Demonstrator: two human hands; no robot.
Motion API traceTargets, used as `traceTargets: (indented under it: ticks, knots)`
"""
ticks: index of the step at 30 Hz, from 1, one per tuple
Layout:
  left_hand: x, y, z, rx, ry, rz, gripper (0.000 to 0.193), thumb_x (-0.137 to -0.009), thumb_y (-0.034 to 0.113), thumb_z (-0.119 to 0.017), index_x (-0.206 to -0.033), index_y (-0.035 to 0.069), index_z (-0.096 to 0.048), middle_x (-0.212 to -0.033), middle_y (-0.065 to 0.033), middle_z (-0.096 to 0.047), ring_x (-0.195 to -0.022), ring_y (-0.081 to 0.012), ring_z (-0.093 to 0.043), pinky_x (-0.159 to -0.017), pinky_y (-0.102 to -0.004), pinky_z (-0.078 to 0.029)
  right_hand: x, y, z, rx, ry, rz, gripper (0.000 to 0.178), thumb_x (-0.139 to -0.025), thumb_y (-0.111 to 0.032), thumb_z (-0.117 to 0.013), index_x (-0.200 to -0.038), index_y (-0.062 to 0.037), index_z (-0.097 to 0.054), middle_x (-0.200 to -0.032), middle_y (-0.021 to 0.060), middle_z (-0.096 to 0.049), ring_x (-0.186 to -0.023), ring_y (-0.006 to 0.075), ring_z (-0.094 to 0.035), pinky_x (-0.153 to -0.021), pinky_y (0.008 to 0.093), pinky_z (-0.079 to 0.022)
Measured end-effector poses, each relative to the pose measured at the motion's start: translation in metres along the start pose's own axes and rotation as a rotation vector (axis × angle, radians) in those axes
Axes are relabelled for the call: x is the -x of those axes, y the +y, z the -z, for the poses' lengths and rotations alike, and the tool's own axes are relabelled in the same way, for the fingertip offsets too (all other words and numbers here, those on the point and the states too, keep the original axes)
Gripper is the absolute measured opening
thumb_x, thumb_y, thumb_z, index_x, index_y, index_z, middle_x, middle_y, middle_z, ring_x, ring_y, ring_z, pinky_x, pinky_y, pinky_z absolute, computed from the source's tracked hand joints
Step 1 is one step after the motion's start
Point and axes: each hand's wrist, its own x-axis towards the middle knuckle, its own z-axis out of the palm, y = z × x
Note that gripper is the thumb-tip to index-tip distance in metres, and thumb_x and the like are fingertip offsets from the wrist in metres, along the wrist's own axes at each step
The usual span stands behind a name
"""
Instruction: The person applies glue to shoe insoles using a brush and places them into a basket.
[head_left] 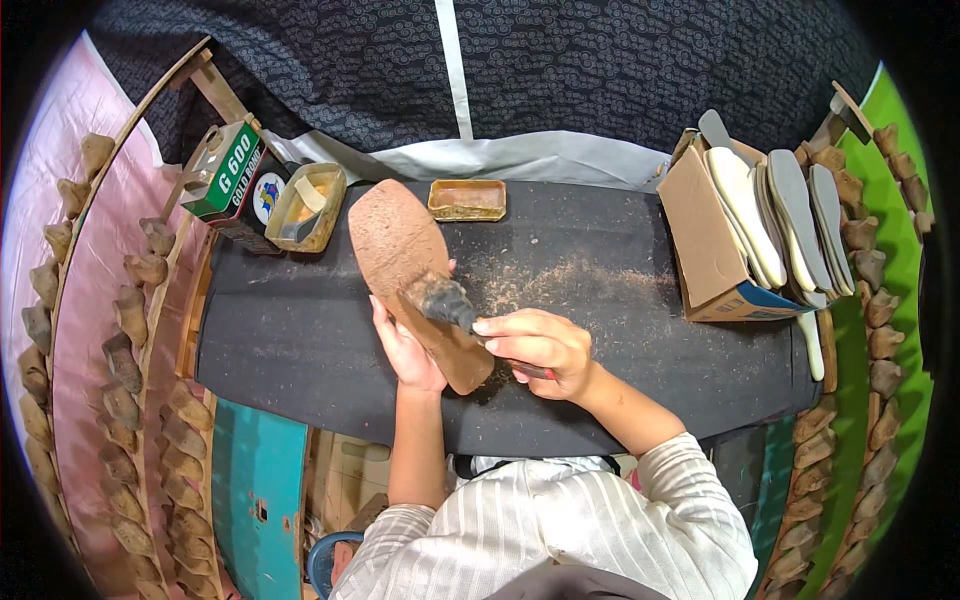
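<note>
My left hand [407, 350] supports a long brown shoe sole [396, 235] from beneath, its broad end pointing away from me and tilted left. The fingers are mostly hidden under it. Between the fingers of my right hand [547, 350] is the handle of a brush, part of it showing red and black below the hand. The dark, clumped brush head [447, 304] touches the middle of the sole near its right edge. Both hands are above the black cloth-covered table [640, 370].
A green and black can [230, 180] and a yellowish tub [325, 220] stand at the back left. A shallow tray [467, 203] lies behind the sole. Brown crumbs [570, 280] litter the cloth. At right, a cardboard box [705, 240] holds grey and cream soles [795, 215]. Shoe-last racks [125, 360] flank the table.
</note>
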Motion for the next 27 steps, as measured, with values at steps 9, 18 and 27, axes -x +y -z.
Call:
traceTargets:
  ticks: [9, 18, 27]
  knots:
    - [-0.001, 0.0, 0.012, -0.047, -0.033, 0.002, 0.065, -0.089, 0.056, -0.023, -0.129, 0.007, -0.036, -0.117, -0.0161, -0.049, -0.076, -0.023, -0.052, -0.068, -0.0381, -0.047, 0.012, 0.0, 0.004, -0.076, -0.171, 0.054, 0.033, -0.055, 0.001, -0.062, -0.088, 0.0009, -0.061, -0.091, 0.0142, -0.063, -0.067, 0.0265, -0.062, -0.056, 0.0316, -0.049]
    - [0.007, 0.003, -0.014, 0.046, -0.083, 0.021, 0.064, -0.09, 0.056, -0.023, -0.125, 0.006, -0.041, -0.116, -0.0125, -0.053, -0.084, -0.0206, -0.057, -0.072, -0.0351, -0.048, -0.006, 0.003, 0.011, 0.112, -0.014, 0.015, 0.039, -0.055, 0.01, -0.055, -0.093, 0.0006, -0.06, -0.098, 0.0197, -0.061, -0.076, 0.0273, -0.063, -0.063, 0.0326, -0.052]
    - [0.001, 0.002, -0.005, -0.038, -0.048, 0.018, 0.064, -0.089, 0.057, -0.024, -0.126, 0.007, -0.042, -0.119, -0.0126, -0.051, -0.094, -0.0233, -0.055, -0.08, -0.0365, -0.045, 0.003, 0.0, 0.012, -0.064, 0.016, -0.016, 0.041, -0.054, 0.008, -0.061, -0.093, -0.0006, -0.061, -0.096, 0.015, -0.063, -0.075, 0.0266, -0.063, -0.062, 0.0329, -0.051]
